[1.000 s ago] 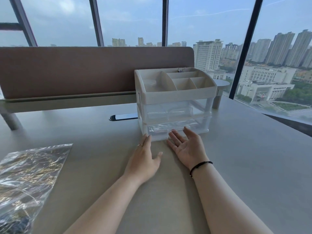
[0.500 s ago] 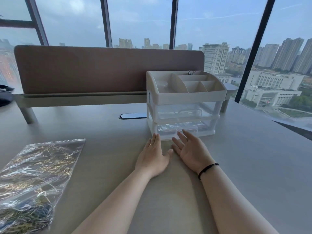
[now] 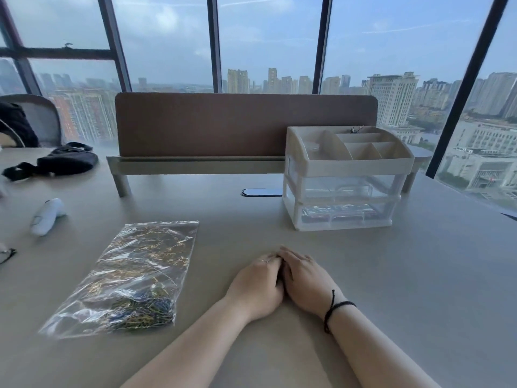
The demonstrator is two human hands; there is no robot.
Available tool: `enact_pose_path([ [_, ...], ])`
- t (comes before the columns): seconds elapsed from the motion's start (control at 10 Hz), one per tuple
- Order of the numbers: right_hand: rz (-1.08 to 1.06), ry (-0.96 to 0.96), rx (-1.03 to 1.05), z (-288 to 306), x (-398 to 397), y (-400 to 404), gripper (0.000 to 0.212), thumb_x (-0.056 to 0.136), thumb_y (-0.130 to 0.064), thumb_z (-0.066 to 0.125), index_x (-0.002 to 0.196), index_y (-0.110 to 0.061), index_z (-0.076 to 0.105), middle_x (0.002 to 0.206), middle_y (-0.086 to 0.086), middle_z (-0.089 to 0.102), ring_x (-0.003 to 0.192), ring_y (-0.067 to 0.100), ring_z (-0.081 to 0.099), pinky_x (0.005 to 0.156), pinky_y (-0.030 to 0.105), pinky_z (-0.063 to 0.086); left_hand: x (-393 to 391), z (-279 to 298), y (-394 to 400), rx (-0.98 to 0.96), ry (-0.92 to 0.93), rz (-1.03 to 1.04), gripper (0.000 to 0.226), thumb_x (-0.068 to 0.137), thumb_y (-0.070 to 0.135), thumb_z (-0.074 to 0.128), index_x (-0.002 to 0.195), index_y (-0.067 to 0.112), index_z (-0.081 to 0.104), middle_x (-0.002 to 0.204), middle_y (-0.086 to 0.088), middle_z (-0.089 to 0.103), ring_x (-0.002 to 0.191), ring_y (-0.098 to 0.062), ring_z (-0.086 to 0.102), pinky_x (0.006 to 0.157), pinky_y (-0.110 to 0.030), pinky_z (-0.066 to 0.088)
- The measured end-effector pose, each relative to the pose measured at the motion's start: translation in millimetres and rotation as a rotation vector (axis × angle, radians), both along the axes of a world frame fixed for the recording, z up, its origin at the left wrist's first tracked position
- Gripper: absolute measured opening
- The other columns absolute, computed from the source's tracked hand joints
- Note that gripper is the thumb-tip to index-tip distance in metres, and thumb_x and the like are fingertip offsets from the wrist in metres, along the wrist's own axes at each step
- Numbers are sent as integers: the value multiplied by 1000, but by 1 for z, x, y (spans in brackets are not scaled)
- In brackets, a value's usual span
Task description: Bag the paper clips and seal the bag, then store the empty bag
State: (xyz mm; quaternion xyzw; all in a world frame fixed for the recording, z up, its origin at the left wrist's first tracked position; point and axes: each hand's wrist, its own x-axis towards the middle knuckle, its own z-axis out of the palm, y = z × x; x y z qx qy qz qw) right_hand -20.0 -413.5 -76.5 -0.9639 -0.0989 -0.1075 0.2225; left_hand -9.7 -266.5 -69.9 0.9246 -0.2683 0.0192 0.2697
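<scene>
A clear zip bag [image 3: 131,275] lies flat on the grey table [image 3: 419,275] at the left, with gold and dark paper clips heaped inside, mostly at its near end. My left hand [image 3: 258,284] and my right hand [image 3: 305,278] rest palm down side by side in the middle of the table, touching, holding nothing. The bag is a hand's width to their left. A white desk organizer [image 3: 347,175] with top compartments and two clear drawers stands behind the hands, to the right. Its lower drawer [image 3: 344,217] is closed with something flat and clear inside.
A brown partition [image 3: 243,124] runs across the back of the table. At far left lie a black pouch [image 3: 65,161], a white handheld device [image 3: 46,217] and part of a pair of glasses [image 3: 5,254]. A cable port [image 3: 261,192] sits beside the organizer.
Both hands have pulled back from the organizer's lower drawer toward me and come together on the table. The view has swung left and taken in more of the bag.
</scene>
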Motion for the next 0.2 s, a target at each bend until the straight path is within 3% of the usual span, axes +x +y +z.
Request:
enact_pose_path([
  [0.1, 65, -68, -23, -3, -15, 36, 41, 97, -21, 33, 134, -19, 53, 139, 3, 59, 128, 21, 50, 109, 29, 32, -16, -4, 40, 18, -46, 5, 52, 86, 25, 40, 135, 20, 55, 142, -1, 59, 133, -20, 50, 106, -34, 46],
  [0.2, 75, -57, -34, -8, -21, 66, 50, 92, -28, 26, 136, -20, 51, 141, 1, 57, 133, 19, 47, 112, 31, 31, -31, -6, 69, 3, -81, 23, 51, 88, 20, 43, 138, 17, 54, 144, -2, 58, 135, -18, 49, 109, -29, 42],
])
